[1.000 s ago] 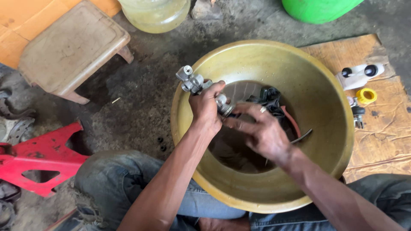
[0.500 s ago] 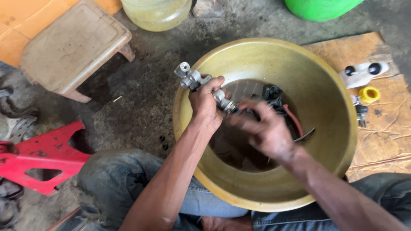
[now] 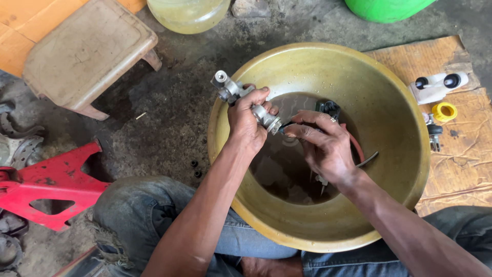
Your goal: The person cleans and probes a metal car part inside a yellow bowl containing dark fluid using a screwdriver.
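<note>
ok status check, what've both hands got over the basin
Left hand gripping grey metal cylinder part. Right hand pinching at its open end. Both over big yellow plastic basin, dark liquid in bottom. Nothing blocking.

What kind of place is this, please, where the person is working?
Probably an informal repair workshop, with work done on the floor. The left hand holds a metal mechanical part over a yellow basin of dark liquid, small parts lie on cardboard, and a red metal stand rests on the stained concrete floor.

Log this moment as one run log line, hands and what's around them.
left hand: grips metal cylinder part | right hand: fingertips at its open end | under: yellow basin, dark liquid | nearby: stool, red stand
</note>
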